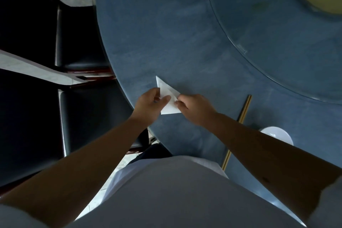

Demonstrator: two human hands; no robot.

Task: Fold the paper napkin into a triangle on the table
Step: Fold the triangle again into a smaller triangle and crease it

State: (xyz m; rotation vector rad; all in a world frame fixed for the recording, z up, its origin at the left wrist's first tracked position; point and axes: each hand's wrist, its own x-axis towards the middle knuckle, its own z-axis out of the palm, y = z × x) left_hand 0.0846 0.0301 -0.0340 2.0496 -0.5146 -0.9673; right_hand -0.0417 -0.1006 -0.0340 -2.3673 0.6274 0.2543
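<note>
A white paper napkin (166,91) lies folded in a triangular shape near the left edge of the round blue table (185,33). My left hand (150,103) holds its left side, thumb resting on top of the paper. My right hand (192,107) pinches the napkin's right corner with curled fingers. The middle and lower parts of the napkin are partly hidden under both hands; one point sticks out toward the far left.
A pair of golden chopsticks (244,109) lies to the right of my right hand, next to a white bowl (277,134). A glass turntable (277,42) covers the table's far right. Black chairs (79,42) stand along the table's left edge.
</note>
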